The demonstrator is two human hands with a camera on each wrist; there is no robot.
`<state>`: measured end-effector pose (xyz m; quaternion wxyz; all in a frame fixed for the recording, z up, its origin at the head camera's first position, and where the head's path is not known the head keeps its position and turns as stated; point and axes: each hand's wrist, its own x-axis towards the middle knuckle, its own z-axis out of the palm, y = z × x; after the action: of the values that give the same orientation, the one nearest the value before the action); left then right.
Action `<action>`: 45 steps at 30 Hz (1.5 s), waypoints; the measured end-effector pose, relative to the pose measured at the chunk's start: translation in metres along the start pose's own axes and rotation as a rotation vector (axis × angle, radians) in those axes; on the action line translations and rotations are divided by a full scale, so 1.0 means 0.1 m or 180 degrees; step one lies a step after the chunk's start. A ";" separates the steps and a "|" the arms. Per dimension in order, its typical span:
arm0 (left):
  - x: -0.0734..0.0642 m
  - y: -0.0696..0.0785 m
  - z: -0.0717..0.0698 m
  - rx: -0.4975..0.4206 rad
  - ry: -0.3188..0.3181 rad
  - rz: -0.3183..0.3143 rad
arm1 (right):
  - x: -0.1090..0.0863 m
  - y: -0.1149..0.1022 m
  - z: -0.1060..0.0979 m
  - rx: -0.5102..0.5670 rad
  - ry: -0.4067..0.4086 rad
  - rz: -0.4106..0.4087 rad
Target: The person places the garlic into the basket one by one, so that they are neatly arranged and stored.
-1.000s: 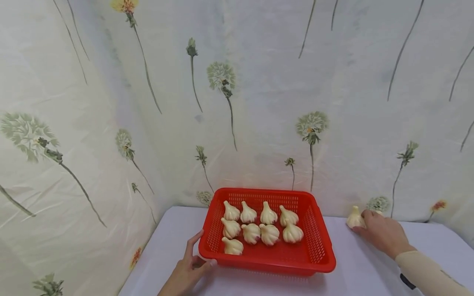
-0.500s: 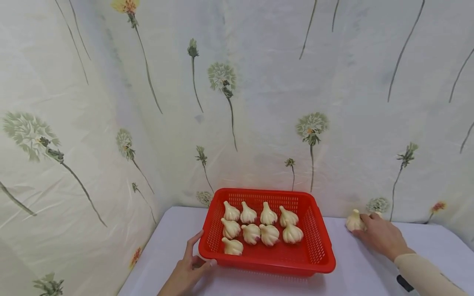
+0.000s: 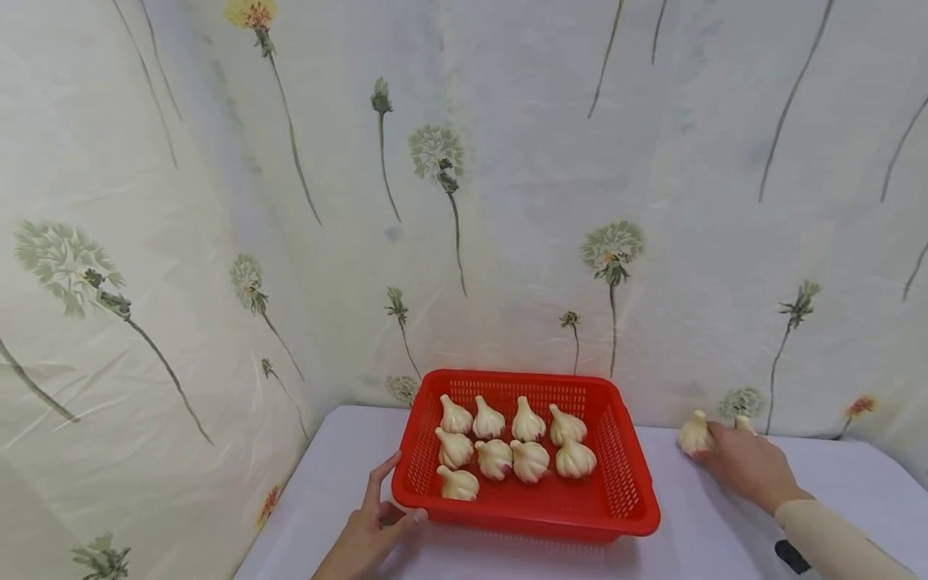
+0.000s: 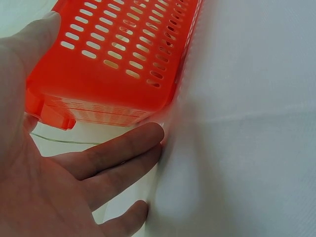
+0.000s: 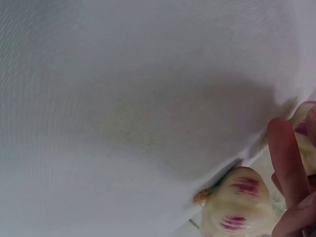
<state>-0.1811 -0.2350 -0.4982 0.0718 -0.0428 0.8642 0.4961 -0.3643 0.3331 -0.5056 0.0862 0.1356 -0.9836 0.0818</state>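
A red slotted basket (image 3: 525, 519) stands on the white table, holding several garlic bulbs (image 3: 529, 461) in rows. At its near left corner is my left hand (image 3: 368, 528), thumb and index finger spread and touching the basket; in the left wrist view the other fingers (image 4: 123, 153) extend straight below it. Far to the right, my right hand (image 3: 750, 466) holds a garlic bulb (image 3: 693, 435) between thumb and fingers on the table. Another garlic bulb (image 3: 743, 422) is partly hidden behind that hand; in the right wrist view a purple-streaked garlic bulb (image 5: 242, 202) lies beside the fingers.
A flower-printed sheet (image 3: 507, 201) hangs behind and to the left, close to the back edge of the white table (image 3: 326, 459). Inside the basket, the front right part shows bare red floor (image 3: 544, 501). A dark band (image 3: 792, 556) shows under the right sleeve.
The right hand and the garlic bulb at its fingers have shifted slightly downward in the head view, showing more of the bulb behind. The left hand and basket keep their places.
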 end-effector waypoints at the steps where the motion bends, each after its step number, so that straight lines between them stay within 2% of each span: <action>1: 0.00 0.01 0.00 -0.0008 -0.0006 -0.0005 | 0.00 0.00 -0.02 0.0020 0.0005 -0.0012; 12: -0.01 0.00 -0.03 0.0005 0.0040 0.0151 | 0.06 -0.13 -0.50 0.0432 -0.0272 0.0086; 16: -0.01 -0.02 -0.04 -0.0016 0.0046 0.0187 | 0.08 -0.27 -0.60 0.0550 -0.0172 0.0068; 21: -0.01 -0.04 -0.03 -0.0004 0.0063 0.0201 | 0.09 -0.53 -0.70 0.0792 -0.0061 -0.0006; 25: 0.00 -0.05 -0.02 0.0007 0.0055 0.0173 | 0.08 -0.79 -0.75 0.0882 0.0033 -0.0115; 31: -0.01 -0.07 -0.02 -0.0033 0.0065 0.0281 | 0.09 -1.11 -0.78 0.1060 0.0065 -0.0317; 39: -0.02 -0.03 -0.01 -0.0096 0.0018 0.0337 | 0.11 -1.41 -0.83 0.1039 0.0170 -0.0615; 45: -0.03 -0.02 -0.01 -0.0076 0.0020 0.0345 | 0.18 -1.59 -0.86 0.1149 0.0052 -0.0884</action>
<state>-0.1777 -0.2367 -0.4990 0.0416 0.0018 0.8595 0.5094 -0.3243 0.1933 -0.3963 0.0789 0.2823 -0.9242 0.2448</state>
